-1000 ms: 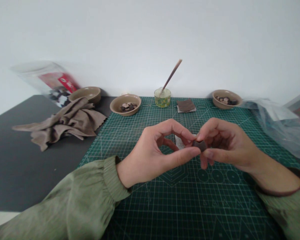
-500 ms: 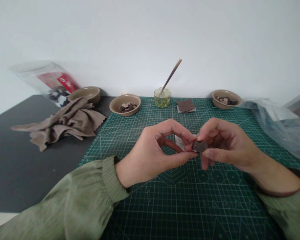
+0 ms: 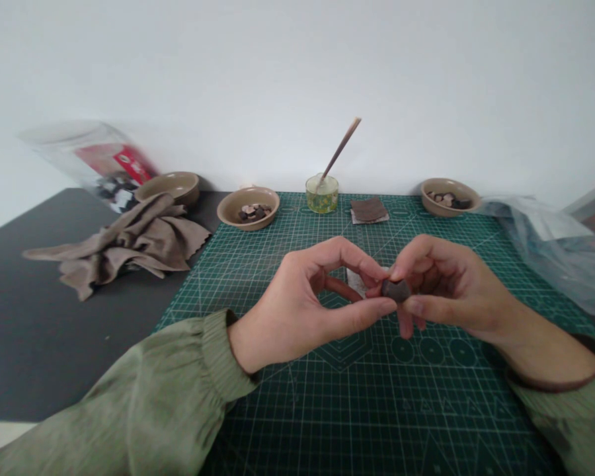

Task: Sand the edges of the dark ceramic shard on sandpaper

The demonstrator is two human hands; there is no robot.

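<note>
Both hands meet above the middle of a green cutting mat (image 3: 327, 410). My right hand (image 3: 449, 287) pinches a small dark brown piece (image 3: 395, 289) between thumb and forefinger. My left hand (image 3: 302, 304) is curled, its thumb and forefinger tips closed on the same piece from the left. Under the hands lies a small pale scrap (image 3: 357, 281) on the mat, partly hidden.
At the back stand a bowl of small pieces (image 3: 248, 207), a glass jar with a stick (image 3: 322, 192), a dark square pad (image 3: 369, 209), and another bowl (image 3: 449, 196). Left: an empty bowl (image 3: 171, 187), a brown cloth (image 3: 129, 241), a plastic bag (image 3: 96, 162). Clear plastic (image 3: 550, 244) lies right.
My left thumb has shifted slightly along the dark piece. Otherwise the hands stay in the same place.
</note>
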